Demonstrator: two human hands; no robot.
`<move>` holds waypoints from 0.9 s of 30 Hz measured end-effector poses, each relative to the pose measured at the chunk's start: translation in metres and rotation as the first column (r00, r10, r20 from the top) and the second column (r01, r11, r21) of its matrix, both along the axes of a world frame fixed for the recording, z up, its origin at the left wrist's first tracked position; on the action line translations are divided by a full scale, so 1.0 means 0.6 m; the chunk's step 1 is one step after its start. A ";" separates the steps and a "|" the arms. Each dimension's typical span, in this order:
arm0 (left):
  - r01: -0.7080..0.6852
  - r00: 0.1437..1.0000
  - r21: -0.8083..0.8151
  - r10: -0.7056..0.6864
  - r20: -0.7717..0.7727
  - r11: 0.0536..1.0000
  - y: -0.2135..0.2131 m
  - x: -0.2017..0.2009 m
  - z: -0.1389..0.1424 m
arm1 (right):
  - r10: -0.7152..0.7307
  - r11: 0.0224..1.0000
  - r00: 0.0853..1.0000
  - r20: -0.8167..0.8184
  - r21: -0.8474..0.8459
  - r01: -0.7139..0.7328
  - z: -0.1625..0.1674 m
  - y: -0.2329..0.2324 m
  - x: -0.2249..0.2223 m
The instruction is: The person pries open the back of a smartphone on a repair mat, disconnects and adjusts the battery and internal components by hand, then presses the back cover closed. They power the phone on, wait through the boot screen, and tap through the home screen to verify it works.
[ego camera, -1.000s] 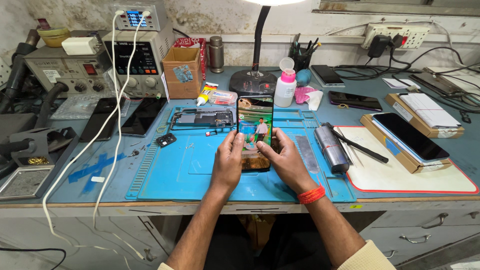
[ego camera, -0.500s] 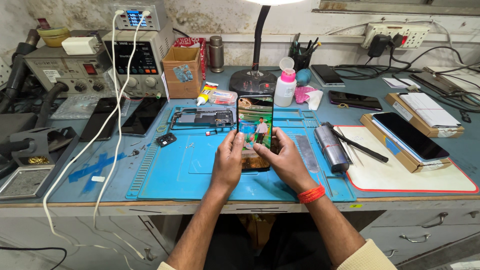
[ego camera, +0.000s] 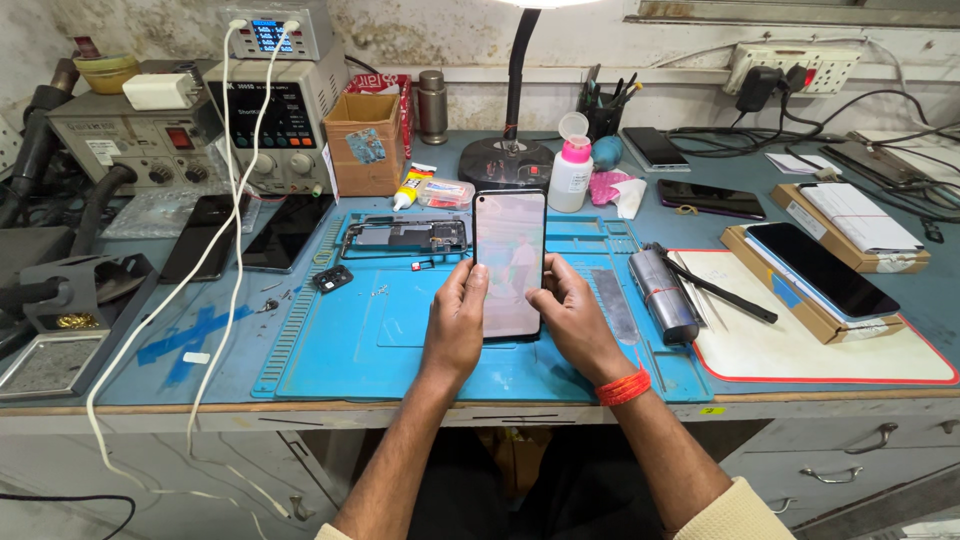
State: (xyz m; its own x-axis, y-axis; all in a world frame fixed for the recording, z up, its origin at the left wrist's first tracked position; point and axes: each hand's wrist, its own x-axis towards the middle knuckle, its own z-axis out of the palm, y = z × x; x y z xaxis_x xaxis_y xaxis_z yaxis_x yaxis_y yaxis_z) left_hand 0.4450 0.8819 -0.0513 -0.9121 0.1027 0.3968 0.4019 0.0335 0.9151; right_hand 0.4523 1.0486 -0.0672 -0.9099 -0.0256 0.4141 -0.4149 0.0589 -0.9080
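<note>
Right now the phone (ego camera: 510, 262) is held upright over the middle of the blue mat (ego camera: 330, 350), a little in from the front edge of the bench (ego camera: 150, 380), its lit screen facing the camera and showing a pale, washed-out picture. Both hands pinch it by its lower half: the left hand (ego camera: 455, 325) wraps the left edge with its thumb lying on the glass, and the right hand (ego camera: 572, 318) closes on the right edge, thumb also at the screen's border. Neither grip is spread; each is pressed onto the phone.

To do this well, I judge the thumbs should stay light on the glass and near the edges, so the screen is not pushed or smeared, and the phone should be kept over the mat in case it slips.

Both forearms come up from the front edge of the bench and angle inward, wrists slightly bent back; an orange band (ego camera: 622, 386) circles the right wrist.

Behind the phone, toward the back of the mat, lies an opened phone frame (ego camera: 405, 236). A metal cylinder (ego camera: 662, 282) rests at the mat's right edge, and a white bottle (ego camera: 570, 170) stands near the lamp base (ego camera: 513, 160) further back.
</note>
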 end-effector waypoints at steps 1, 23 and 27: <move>-0.018 1.000 -0.016 0.018 0.007 1.000 0.000 0.000 0.001 | 0.001 1.000 1.000 0.012 -0.005 -0.001 0.000 0.000 0.000; 0.095 0.995 0.099 -0.091 -0.042 0.991 0.001 -0.006 -0.004 | 0.048 0.998 0.997 -0.066 -0.032 -0.051 -0.003 -0.002 -0.005; 0.068 0.997 0.072 -0.064 -0.053 0.995 0.000 -0.004 -0.005 | 0.027 1.000 0.999 -0.035 -0.008 -0.027 -0.003 -0.002 -0.005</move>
